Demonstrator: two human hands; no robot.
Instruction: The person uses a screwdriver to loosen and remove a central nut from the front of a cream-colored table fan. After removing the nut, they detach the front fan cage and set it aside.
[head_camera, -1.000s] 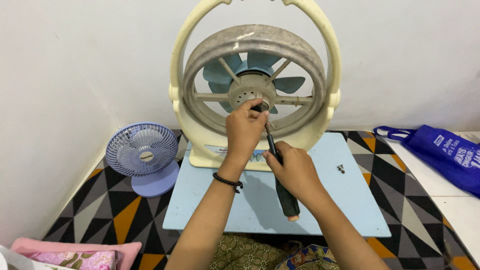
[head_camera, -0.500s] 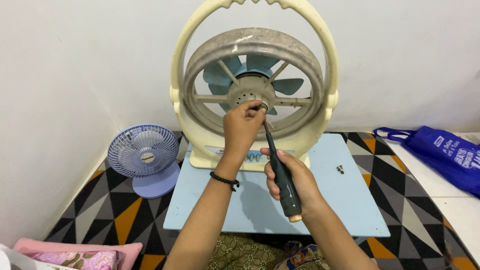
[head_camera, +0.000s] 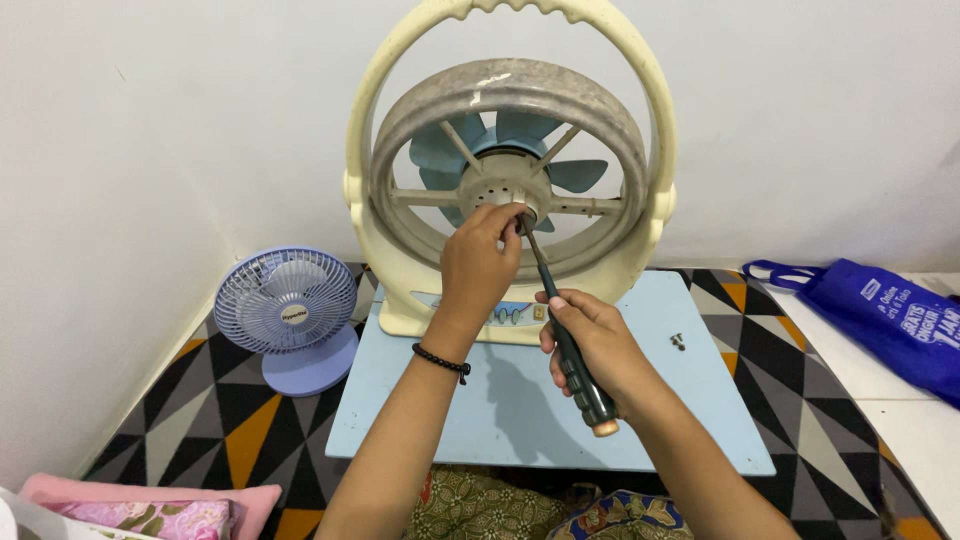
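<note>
A cream box fan (head_camera: 400, 250) stands upright on a light blue board (head_camera: 500, 410), its grey rear ring and blue blades facing me. My right hand (head_camera: 595, 345) grips a dark-handled screwdriver (head_camera: 572, 355) whose tip points up at the motor hub (head_camera: 505, 195). My left hand (head_camera: 478, 262), with a black bead bracelet at the wrist, pinches at the hub right where the screwdriver tip meets it. The screw itself is hidden under the fingers.
A small lilac desk fan (head_camera: 290, 315) stands to the left on the patterned floor mat (head_camera: 200, 400). A loose screw (head_camera: 677, 342) lies on the board's right side. A blue bag (head_camera: 880, 315) lies at right, pink cloth (head_camera: 140, 505) at lower left.
My right hand has slid down the screwdriver handle and tilted it, while the left hand stays pinched at the hub. The view has shifted slightly.
</note>
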